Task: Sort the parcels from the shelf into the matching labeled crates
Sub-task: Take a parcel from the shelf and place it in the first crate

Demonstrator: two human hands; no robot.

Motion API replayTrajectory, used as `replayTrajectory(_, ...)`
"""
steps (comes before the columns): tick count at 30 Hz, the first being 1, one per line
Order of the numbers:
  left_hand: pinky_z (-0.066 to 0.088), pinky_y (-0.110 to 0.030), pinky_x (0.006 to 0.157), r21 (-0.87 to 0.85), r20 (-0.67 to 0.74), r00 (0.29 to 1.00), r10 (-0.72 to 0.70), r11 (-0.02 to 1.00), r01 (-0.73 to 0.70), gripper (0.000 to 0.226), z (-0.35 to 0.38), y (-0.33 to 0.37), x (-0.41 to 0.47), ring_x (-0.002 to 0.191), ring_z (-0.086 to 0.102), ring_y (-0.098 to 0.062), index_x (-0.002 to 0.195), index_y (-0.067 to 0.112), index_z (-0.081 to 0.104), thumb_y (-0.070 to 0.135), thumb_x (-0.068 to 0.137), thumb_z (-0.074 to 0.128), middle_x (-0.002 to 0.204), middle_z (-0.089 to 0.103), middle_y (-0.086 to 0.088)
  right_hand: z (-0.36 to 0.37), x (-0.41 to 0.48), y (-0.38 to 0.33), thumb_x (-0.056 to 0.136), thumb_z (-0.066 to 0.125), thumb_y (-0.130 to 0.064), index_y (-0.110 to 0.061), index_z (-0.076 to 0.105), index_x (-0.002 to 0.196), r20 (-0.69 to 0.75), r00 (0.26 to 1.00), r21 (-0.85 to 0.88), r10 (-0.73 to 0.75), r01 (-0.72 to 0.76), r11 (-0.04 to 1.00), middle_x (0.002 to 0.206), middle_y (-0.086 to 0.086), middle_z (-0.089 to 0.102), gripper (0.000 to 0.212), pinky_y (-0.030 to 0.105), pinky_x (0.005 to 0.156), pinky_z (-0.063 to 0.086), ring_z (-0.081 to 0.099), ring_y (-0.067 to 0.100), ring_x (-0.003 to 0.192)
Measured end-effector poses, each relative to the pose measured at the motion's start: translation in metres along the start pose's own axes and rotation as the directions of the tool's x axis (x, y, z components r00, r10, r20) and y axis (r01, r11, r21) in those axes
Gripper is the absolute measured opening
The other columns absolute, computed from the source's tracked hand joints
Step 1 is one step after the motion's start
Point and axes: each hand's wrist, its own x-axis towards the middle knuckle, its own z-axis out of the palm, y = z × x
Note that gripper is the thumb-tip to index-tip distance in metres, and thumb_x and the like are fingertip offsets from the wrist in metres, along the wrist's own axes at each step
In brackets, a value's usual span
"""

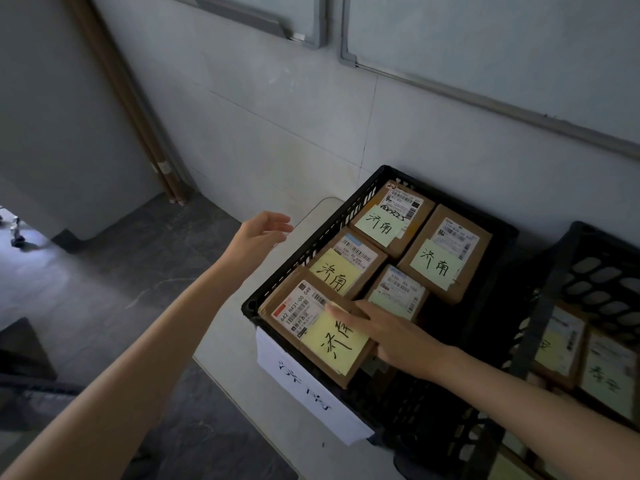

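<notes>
A black plastic crate (313, 244) with a white handwritten label (304, 382) on its near wall holds several brown cardboard parcels, each with a shipping label and a yellow-green note. The nearest parcel (304, 317) leans on the crate's near left corner. My right hand (391, 336) lies flat on its right side, fingers over the yellow note and thumb at the parcel's right edge. My left hand (258, 235) hovers left of the crate above the white table, fingers loosely spread and holding nothing.
A second black crate (588, 271) with more noted parcels stands to the right. Both crates sit on a white table (221, 341) against a tiled wall. Dark floor lies to the left, with wooden poles (138, 109) leaning in the corner.
</notes>
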Motion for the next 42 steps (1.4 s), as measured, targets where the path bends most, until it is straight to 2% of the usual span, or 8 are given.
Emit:
replayTrajectory(8, 0.043, -0.030, 0.094, 0.003, 0.008, 1.000, 0.008, 1.000, -0.008, 0.027, 0.005, 0.001, -0.002, 0.094, 0.058, -0.003, 0.118, 0.015, 0.058, 0.004, 0.094, 0.050, 0.103, 0.064, 0.010, 0.014, 0.007, -0.008, 0.090, 0.049, 0.009, -0.038, -0.005, 0.154, -0.004, 0.997, -0.148, 0.072, -0.072, 0.986, 0.142, 0.000, 0.027, 0.096, 0.013, 0.067, 0.044, 0.048, 0.005, 0.089)
replayTrajectory(15, 0.043, -0.037, 0.097, -0.001, 0.019, 1.000, 0.007, 1.000, -0.007, 0.026, 0.003, -0.002, -0.005, 0.093, 0.059, -0.006, 0.115, 0.017, 0.059, 0.004, 0.094, 0.051, 0.103, 0.065, 0.010, 0.010, 0.007, -0.013, 0.087, 0.054, 0.007, -0.038, 0.003, 0.154, -0.051, 0.994, -0.257, 0.094, -0.104, 0.961, 0.150, 0.005, 0.022, 0.096, 0.017, 0.066, 0.048, 0.045, 0.005, 0.100)
replayTrajectory(22, 0.044, -0.038, 0.101, 0.019, 0.032, 0.999, -0.002, 1.000, 0.001, 0.026, 0.000, -0.003, -0.006, 0.096, 0.059, -0.004, 0.114, 0.019, 0.059, 0.005, 0.095, 0.050, 0.104, 0.064, 0.012, 0.006, 0.009, -0.016, 0.085, 0.051, 0.012, -0.036, 0.004, 0.155, -0.009, 0.994, -0.313, 0.105, -0.103, 0.944, 0.153, 0.005, 0.021, 0.097, 0.015, 0.046, 0.023, 0.030, 0.003, 0.087)
replayTrajectory(30, 0.043, -0.039, 0.102, 0.025, 0.060, 0.998, -0.004, 1.000, 0.003, 0.026, 0.006, 0.000, -0.004, 0.096, 0.059, -0.004, 0.115, 0.019, 0.059, 0.006, 0.094, 0.051, 0.106, 0.065, 0.011, 0.007, 0.009, -0.018, 0.084, 0.048, 0.017, -0.036, 0.004, 0.155, 0.002, 0.993, -0.328, 0.119, -0.112, 0.938, 0.153, 0.009, 0.023, 0.099, 0.015, 0.046, 0.020, 0.029, 0.006, 0.086)
replayTrajectory(33, 0.043, -0.037, 0.102, 0.034, 0.071, 0.997, 0.003, 0.999, -0.005, 0.027, 0.009, 0.004, -0.006, 0.097, 0.058, -0.002, 0.118, 0.017, 0.059, 0.006, 0.095, 0.050, 0.107, 0.064, 0.011, 0.006, 0.010, -0.018, 0.088, 0.046, 0.012, -0.037, -0.001, 0.154, 0.006, 0.993, -0.350, 0.117, -0.108, 0.930, 0.154, 0.008, 0.019, 0.096, 0.015, 0.054, 0.030, 0.037, 0.006, 0.086)
replayTrajectory(35, 0.043, -0.036, 0.102, 0.040, 0.083, 0.997, 0.006, 0.999, -0.010, 0.028, 0.011, 0.007, -0.009, 0.100, 0.058, -0.003, 0.119, 0.015, 0.058, 0.005, 0.095, 0.050, 0.109, 0.064, 0.009, 0.004, 0.008, -0.018, 0.090, 0.050, 0.006, -0.036, -0.004, 0.155, 0.012, 0.995, -0.393, 0.098, -0.086, 0.916, 0.156, 0.009, 0.017, 0.094, 0.019, 0.069, 0.037, 0.046, 0.014, 0.104)
replayTrajectory(38, 0.041, -0.037, 0.105, 0.055, 0.103, 0.995, 0.014, 0.998, -0.020, 0.029, 0.013, 0.012, -0.013, 0.104, 0.058, -0.007, 0.122, 0.013, 0.057, 0.005, 0.095, 0.049, 0.114, 0.064, 0.004, -0.003, 0.005, -0.019, 0.086, 0.068, -0.012, -0.036, -0.012, 0.153, 0.117, 0.986, -0.404, 0.121, -0.064, 0.913, 0.159, 0.008, 0.008, 0.107, 0.032, 0.095, 0.042, 0.033, 0.026, 0.134)
replayTrajectory(42, 0.041, -0.041, 0.106, 0.043, 0.101, 0.995, -0.002, 0.999, -0.002, 0.028, 0.010, 0.018, -0.018, 0.105, 0.058, -0.008, 0.119, 0.017, 0.059, 0.006, 0.094, 0.050, 0.111, 0.064, 0.007, -0.035, 0.005, -0.024, 0.075, 0.081, -0.040, -0.039, -0.009, 0.153, 0.250, 0.937, -0.124, 0.244, -0.219, 0.968, 0.162, -0.006, 0.009, 0.119, 0.045, 0.117, 0.027, 0.015, 0.019, 0.147)
